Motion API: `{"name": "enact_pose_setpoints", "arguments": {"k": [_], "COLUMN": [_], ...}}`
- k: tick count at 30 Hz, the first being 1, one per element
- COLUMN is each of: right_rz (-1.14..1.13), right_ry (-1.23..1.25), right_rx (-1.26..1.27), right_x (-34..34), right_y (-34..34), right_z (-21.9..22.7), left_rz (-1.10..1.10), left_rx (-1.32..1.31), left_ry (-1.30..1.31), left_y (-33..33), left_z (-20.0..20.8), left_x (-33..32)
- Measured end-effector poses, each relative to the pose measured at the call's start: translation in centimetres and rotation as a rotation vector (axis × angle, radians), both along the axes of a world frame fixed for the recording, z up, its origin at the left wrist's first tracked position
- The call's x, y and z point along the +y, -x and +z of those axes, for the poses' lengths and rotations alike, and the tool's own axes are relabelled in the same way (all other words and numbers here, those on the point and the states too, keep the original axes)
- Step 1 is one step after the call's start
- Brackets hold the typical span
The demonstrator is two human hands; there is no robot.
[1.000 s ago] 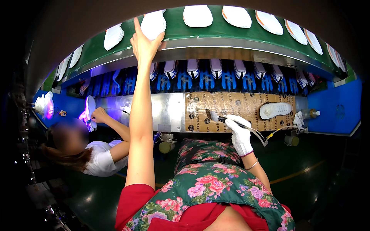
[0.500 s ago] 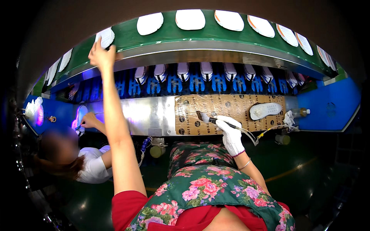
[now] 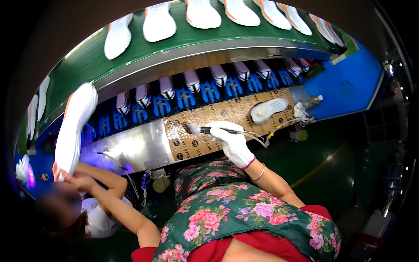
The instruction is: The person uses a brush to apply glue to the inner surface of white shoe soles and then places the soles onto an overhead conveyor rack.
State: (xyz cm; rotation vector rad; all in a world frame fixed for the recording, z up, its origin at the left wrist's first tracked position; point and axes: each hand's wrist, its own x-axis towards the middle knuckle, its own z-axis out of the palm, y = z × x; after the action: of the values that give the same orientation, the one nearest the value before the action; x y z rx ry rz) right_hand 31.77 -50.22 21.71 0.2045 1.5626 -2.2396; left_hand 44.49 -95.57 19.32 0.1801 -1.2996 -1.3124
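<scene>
At the left, my bare left hand (image 3: 78, 180) is closed on the lower end of a white shoe sole (image 3: 77, 124) with an orange edge stripe. The sole stands nearly upright in the picture, in front of the green conveyor belt (image 3: 144, 54). A white knit glove covers my right hand (image 3: 230, 142), whose fingers wrap a brush (image 3: 204, 130) with a black handle. Its bristles point left, over the cardboard-covered part of the bench (image 3: 183, 148). A thin tube trails from the handle's rear. Beyond that hand, a pale, perforated sole (image 3: 269, 110) lies on the cardboard.
More white soles (image 3: 203, 14) line the belt. Beneath it, several shoe uppers (image 3: 192, 81) sit on blue holders. A co-worker (image 3: 102, 216) is close at my left, an arm behind mine. A small bottle (image 3: 316, 100) and crumpled white cloth (image 3: 301, 112) lie at the bench's right end.
My left hand has come off the belt toward the lower left with a white sole in it. The right hand still holds the brush. The whole view has turned and shifted.
</scene>
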Motion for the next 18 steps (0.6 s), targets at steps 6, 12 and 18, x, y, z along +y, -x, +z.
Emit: {"name": "enact_pose_setpoints", "arguments": {"k": [6,12,18], "right_rz": [0.093,0.298,0.265], "right_ry": [0.317,-0.045,-0.145], "right_rx": [0.085,0.323,0.562], "right_x": [-1.0,-2.7,-2.4], "right_y": [0.6,-0.3,0.0], "right_z": [4.6,8.6,7.9], "left_rz": [-0.295,-0.819,-1.116], "left_rx": [-0.086,-0.474,-0.427], "left_ry": [-0.398,-0.821,-1.266], "left_y": [-1.0,6.4,7.1], "left_z": [6.9,-0.5,-3.1], "left_x": [7.3,14.6,24.9]}}
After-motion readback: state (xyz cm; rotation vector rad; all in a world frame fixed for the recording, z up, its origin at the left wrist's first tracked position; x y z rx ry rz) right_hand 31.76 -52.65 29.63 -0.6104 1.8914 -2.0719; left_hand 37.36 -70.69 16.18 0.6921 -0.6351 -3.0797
